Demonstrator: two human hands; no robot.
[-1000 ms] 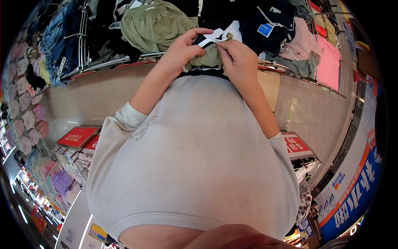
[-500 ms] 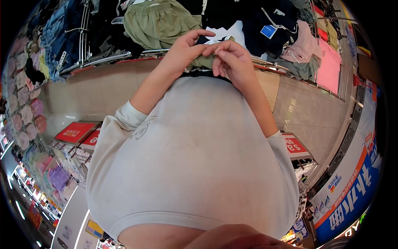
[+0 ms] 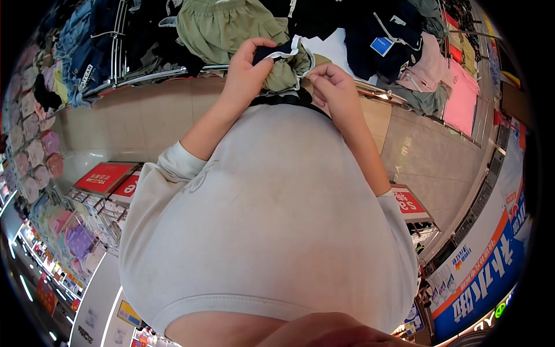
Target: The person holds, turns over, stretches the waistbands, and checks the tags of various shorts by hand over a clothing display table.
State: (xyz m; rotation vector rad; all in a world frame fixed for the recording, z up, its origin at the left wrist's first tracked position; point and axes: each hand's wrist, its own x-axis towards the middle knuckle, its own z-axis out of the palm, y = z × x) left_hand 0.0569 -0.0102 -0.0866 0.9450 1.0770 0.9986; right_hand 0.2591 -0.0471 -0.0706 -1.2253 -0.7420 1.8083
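Note:
In front of my belly I hold an olive-green garment (image 3: 281, 78) with a dark navy part and white edging, bunched up so that its cut does not show. My left hand (image 3: 247, 69) grips its navy part between thumb and fingers. On the other side my right hand (image 3: 335, 87) is closed in a pinch at the garment's edge, the fingers curled. Just beyond lie olive shorts (image 3: 231, 32) with a gathered waist, on the display rack, and a white piece of clothing (image 3: 330, 47).
A chrome rail (image 3: 144, 77) edges the rack at belly height. Dark clothes with a blue tag (image 3: 381, 45) and pink clothes (image 3: 461, 95) lie to the right; jeans (image 3: 87, 49) hang left. Red signs (image 3: 106, 177) stand low beside me on the tiled floor (image 3: 428, 144).
My hands have moved apart, the left one slightly up. The garment's navy and white edge now shows spread between them, where before the fingers met over it.

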